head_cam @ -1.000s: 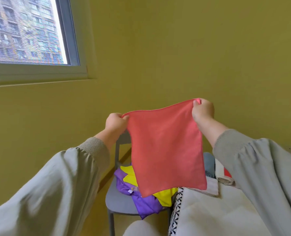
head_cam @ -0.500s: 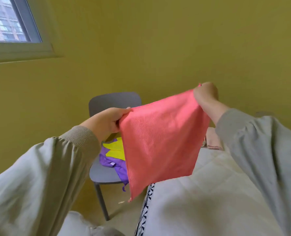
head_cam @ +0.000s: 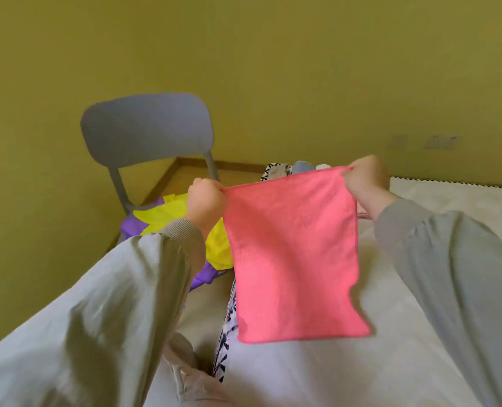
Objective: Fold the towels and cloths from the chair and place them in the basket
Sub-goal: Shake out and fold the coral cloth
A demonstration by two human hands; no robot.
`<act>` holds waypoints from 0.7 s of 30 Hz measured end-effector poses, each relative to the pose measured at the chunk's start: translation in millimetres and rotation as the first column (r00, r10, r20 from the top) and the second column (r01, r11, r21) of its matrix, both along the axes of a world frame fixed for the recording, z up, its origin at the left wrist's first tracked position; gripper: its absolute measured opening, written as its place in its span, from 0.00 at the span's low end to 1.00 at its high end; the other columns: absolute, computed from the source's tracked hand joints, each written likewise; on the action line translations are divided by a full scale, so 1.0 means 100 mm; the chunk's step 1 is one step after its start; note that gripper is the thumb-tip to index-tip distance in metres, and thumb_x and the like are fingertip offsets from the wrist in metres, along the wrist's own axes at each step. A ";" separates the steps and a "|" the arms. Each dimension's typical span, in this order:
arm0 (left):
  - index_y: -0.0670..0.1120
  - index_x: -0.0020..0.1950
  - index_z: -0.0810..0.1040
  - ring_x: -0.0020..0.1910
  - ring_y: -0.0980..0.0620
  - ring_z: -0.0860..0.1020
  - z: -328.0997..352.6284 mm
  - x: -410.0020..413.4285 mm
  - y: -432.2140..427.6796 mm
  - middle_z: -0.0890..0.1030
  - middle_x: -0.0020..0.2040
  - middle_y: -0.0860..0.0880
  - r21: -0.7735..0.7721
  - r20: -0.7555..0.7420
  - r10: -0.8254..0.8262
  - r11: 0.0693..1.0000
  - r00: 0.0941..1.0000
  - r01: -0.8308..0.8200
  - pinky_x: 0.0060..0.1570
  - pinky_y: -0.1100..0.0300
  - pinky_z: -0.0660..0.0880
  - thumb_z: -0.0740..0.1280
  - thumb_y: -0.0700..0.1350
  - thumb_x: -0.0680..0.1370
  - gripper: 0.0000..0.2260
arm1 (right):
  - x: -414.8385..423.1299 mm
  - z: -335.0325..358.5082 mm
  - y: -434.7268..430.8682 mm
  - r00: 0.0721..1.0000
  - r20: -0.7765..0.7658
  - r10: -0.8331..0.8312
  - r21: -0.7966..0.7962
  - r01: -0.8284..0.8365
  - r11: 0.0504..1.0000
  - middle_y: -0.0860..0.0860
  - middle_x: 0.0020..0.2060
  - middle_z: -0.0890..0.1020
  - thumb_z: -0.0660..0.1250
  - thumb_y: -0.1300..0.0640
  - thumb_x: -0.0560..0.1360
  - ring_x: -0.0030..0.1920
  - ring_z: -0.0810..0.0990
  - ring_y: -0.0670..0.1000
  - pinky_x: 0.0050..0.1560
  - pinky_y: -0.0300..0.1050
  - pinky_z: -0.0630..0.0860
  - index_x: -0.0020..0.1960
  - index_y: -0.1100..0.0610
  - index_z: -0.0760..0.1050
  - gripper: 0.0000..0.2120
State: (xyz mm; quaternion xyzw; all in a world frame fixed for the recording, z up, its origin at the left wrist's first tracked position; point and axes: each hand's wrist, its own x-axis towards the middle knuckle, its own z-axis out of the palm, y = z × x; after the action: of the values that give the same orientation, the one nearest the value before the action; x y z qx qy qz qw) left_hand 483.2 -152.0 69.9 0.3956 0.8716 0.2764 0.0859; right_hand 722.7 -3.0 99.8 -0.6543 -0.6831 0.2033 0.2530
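A pink cloth hangs flat between my hands above the white bed. My left hand pinches its upper left corner and my right hand pinches its upper right corner. The cloth's lower edge is close to the bed surface. Behind my left hand stands a grey chair, with a yellow cloth and a purple cloth heaped on its seat. No basket can be made out clearly.
A yellow-green wall runs behind the chair and the bed. Some folded fabrics lie at the bed's far left corner, partly hidden by the pink cloth. The bed's side has a black-and-white pattern. My knee is at the bottom.
My view has tipped downward, so the window has left the frame. Both hands have lowered the pink cloth toward the bed, and it now hangs squarer between them.
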 end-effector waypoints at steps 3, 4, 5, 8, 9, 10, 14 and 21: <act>0.39 0.52 0.80 0.49 0.38 0.79 -0.25 -0.08 0.21 0.81 0.49 0.40 -0.092 0.052 0.076 0.993 0.996 -0.071 0.40 0.55 0.71 0.63 0.43 0.75 0.11 | 0.00 -0.24 0.20 0.998 -0.012 -0.064 -0.055 0.063 0.996 0.58 0.42 0.80 0.64 0.60 0.75 0.46 0.78 0.61 0.44 0.44 0.70 0.44 0.59 0.80 0.06; 0.38 0.50 0.80 0.46 0.39 0.80 -0.32 -0.11 0.27 0.82 0.47 0.40 -0.125 0.086 0.083 0.990 0.993 -0.072 0.38 0.57 0.71 0.61 0.42 0.75 0.11 | -0.01 -0.32 0.23 0.997 -0.021 -0.069 -0.078 0.067 0.995 0.57 0.43 0.80 0.65 0.60 0.75 0.47 0.79 0.60 0.45 0.44 0.70 0.47 0.61 0.80 0.07; 0.37 0.47 0.80 0.41 0.40 0.81 -0.39 -0.13 0.33 0.82 0.43 0.40 -0.152 0.135 0.082 0.986 0.987 -0.061 0.36 0.57 0.73 0.60 0.40 0.74 0.10 | -0.02 -0.40 0.27 0.997 -0.042 -0.070 -0.115 0.065 0.991 0.57 0.43 0.80 0.65 0.60 0.75 0.47 0.79 0.59 0.46 0.43 0.72 0.48 0.62 0.80 0.07; 0.39 0.39 0.77 0.28 0.45 0.80 -0.63 -0.14 0.47 0.82 0.33 0.41 -0.130 0.409 0.113 0.989 0.905 -0.065 0.36 0.53 0.79 0.58 0.36 0.77 0.10 | -0.06 -0.67 0.34 0.974 -0.211 -0.083 -0.309 0.014 0.951 0.64 0.45 0.83 0.63 0.66 0.76 0.47 0.83 0.60 0.42 0.47 0.78 0.56 0.66 0.77 0.11; 0.40 0.41 0.76 0.25 0.46 0.79 -0.70 -0.13 0.51 0.82 0.33 0.42 -0.077 0.556 0.132 0.991 0.821 -0.108 0.34 0.54 0.79 0.57 0.36 0.79 0.10 | -0.06 -0.76 0.34 0.958 -0.271 -0.090 -0.355 -0.013 0.935 0.65 0.46 0.83 0.61 0.67 0.77 0.47 0.83 0.61 0.37 0.45 0.77 0.56 0.66 0.77 0.11; 0.40 0.42 0.75 0.23 0.49 0.79 -0.75 -0.10 0.55 0.81 0.34 0.43 -0.018 0.667 0.133 0.987 0.733 -0.163 0.32 0.56 0.78 0.57 0.36 0.80 0.10 | -0.05 -0.86 0.38 0.949 -0.303 -0.085 -0.370 -0.035 0.928 0.64 0.47 0.83 0.59 0.66 0.77 0.49 0.82 0.61 0.36 0.44 0.76 0.51 0.63 0.79 0.10; 0.40 0.49 0.78 0.38 0.49 0.81 -0.74 -0.10 0.72 0.81 0.46 0.41 0.137 0.753 0.039 0.967 0.657 -0.215 0.39 0.57 0.79 0.59 0.35 0.79 0.08 | -0.06 -0.89 0.50 0.917 -0.395 -0.051 -0.303 -0.077 0.950 0.50 0.39 0.80 0.61 0.62 0.77 0.42 0.79 0.51 0.40 0.39 0.75 0.39 0.50 0.79 0.12; 0.44 0.43 0.78 0.42 0.50 0.81 -0.67 -0.12 0.65 0.81 0.42 0.46 0.218 0.888 -0.043 0.916 0.459 -0.337 0.45 0.59 0.77 0.64 0.40 0.77 0.04 | -0.07 -0.74 0.51 0.719 -0.668 -0.191 -0.335 -0.061 0.940 0.50 0.40 0.82 0.60 0.55 0.76 0.42 0.76 0.49 0.40 0.41 0.69 0.40 0.55 0.79 0.12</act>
State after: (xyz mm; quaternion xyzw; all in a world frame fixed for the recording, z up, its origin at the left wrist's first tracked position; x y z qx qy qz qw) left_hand 471.6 -86.7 2.6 0.1271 0.6664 0.6022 0.4208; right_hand 716.0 48.0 25.6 -0.5877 -0.4706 0.5359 0.3819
